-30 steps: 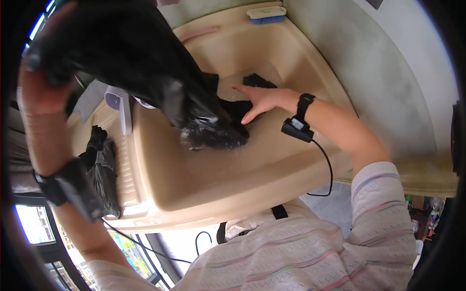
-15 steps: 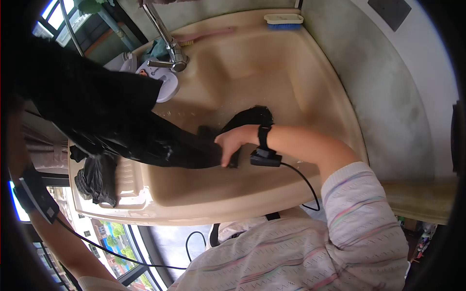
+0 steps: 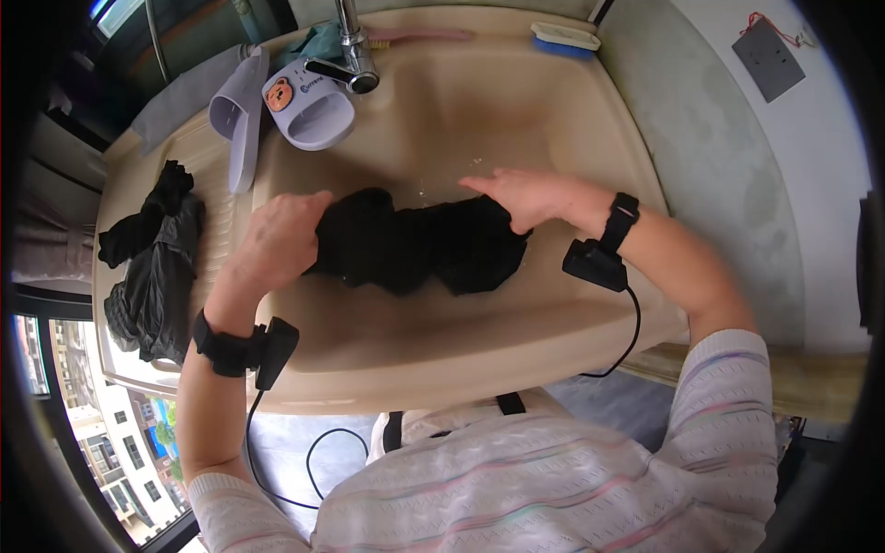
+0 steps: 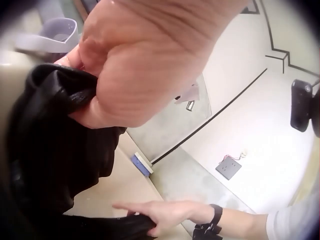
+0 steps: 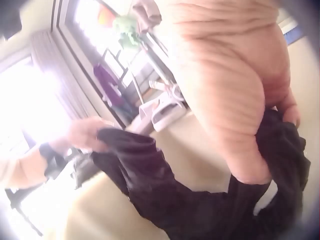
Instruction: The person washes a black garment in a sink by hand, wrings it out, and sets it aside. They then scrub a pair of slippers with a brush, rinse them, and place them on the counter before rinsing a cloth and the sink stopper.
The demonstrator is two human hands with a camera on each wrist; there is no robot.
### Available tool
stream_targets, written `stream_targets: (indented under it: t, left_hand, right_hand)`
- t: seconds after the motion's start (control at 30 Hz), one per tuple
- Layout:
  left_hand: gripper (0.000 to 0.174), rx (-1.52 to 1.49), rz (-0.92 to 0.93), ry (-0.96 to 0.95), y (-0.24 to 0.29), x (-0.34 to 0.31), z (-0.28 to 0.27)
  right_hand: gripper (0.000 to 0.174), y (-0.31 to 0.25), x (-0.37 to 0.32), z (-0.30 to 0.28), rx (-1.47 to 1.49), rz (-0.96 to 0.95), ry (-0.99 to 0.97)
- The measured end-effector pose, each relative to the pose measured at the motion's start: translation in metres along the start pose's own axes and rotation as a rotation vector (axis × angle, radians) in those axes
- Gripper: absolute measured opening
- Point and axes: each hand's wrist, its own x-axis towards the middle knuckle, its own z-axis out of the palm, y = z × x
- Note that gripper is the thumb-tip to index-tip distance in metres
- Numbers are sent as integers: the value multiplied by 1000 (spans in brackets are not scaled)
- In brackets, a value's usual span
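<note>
Though head view hides grip, left hand [image 4: 142, 70] pinches cloth [image 4: 55, 155] (wrist view).

Directly ahead of left fingers [image 3: 316, 205]: lilac slipper [image 3: 306, 86] with bear badge [image 3: 279, 94]. Second slipper [image 3: 242, 147]: ahead, slightly left. Metal tap [image 3: 351, 48]: past the badged slipper. Pink-handled brush [image 3: 429, 35]: far ahead, between left and right fingers [image 3: 489, 184]. Blue-bristled brush [image 3: 564, 40]: far ahead, right of right fingers. Wall socket [image 3: 770, 60]: well right of them.

Left hand [image 3: 284, 238], right hand [image 3: 530, 196] — 2 grips.
</note>
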Motion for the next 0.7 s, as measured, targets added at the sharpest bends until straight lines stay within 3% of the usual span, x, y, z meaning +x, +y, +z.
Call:
stream_targets:
  t: [0.07, 0.13, 0.2, 0.27, 0.33, 0.4, 0.43, 0.5, 0.53, 0.6, 0.7]
  left_hand:
    - [27, -22, -51, 62, 3, 2, 5]
    - [26, -47, -48, 132, -2, -2, 6]
    - [27, -87, 107, 225, -3, -2, 28]
    - [28, -137, 188, 199, 14, -2, 39]
    - [25, -265, 353, 338, 30, 2, 51]
    - [37, -535, 256, 301, 36, 6, 61]
    - [37, -533, 255, 308, 36, 9, 63]
    - [52, -1051, -204, 131, 32, 14, 69]
    - [52, -1053, -205, 135, 29, 17, 79]
    - [66, -1569, 5, 123, 22, 21, 98]
    - [57, -1342, -41, 88, 16, 21, 93]
  right_hand:
    - [79, 1, 3, 9, -328, 225, -387]
    - [74, 10, 3, 12, -363, 240, -400]
    - [66, 4, 5, 12, -108, 134, -84]
    - [64, -26, 9, -3, -77, 17, 25]
    - [61, -45, 17, -8, -48, -88, 137]
    - [58, -57, 25, -5, 380, -226, 273]
    - [58, -71, 24, -13, 459, -129, 196]
    - [58, -83, 29, -10, 544, -186, 246]
    - [58, -87, 32, -9, 635, -239, 297]
    - [60, -90, 38, -5, 640, -284, 380]
    - [61, -85, 40, -4, 752, -186, 259]
